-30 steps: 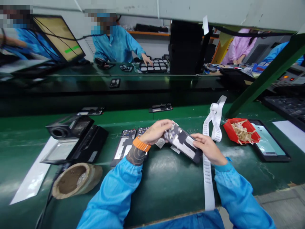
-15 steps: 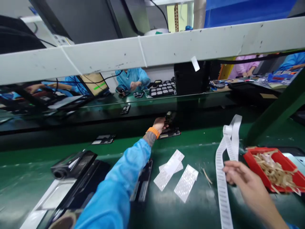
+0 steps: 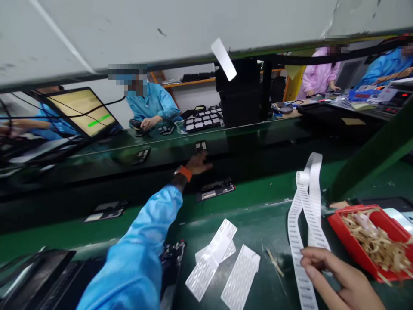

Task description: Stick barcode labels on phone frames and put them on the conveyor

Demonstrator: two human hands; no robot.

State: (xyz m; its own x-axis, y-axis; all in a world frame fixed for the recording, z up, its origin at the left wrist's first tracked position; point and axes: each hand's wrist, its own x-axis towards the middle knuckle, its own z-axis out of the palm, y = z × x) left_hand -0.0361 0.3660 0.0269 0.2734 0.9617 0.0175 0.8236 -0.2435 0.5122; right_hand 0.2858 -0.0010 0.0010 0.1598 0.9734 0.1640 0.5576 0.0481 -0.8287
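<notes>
My left hand point(image 3: 197, 163), with an orange band at the wrist, reaches over the dark conveyor strip, fingers spread and empty. Just beyond its fingertips lies a small device part point(image 3: 200, 147). Nearer me is a dark phone assembly point(image 3: 215, 189) on the green edge. At the right, my right hand point(image 3: 332, 271) pinches the edge of a long white label strip point(image 3: 298, 241), which loops upward on the bench. Between the hands, silvery sticker sheets point(image 3: 211, 260) and another sheet point(image 3: 241, 277) lie flat on the green bench.
A red box point(image 3: 358, 245) of tan scraps sits at the right, beside a slanted green post point(image 3: 371, 150). More phone parts point(image 3: 106, 211) lie at left. A white beam point(image 3: 129, 30) crosses overhead. Across the line, a person in blue point(image 3: 153, 103) works near a tray of parts point(image 3: 203, 119).
The view has shifted. My left hand has moved off the phone assembly, let go of a small part and opened; that part now lies beyond it. My right hand stays at the label strip.
</notes>
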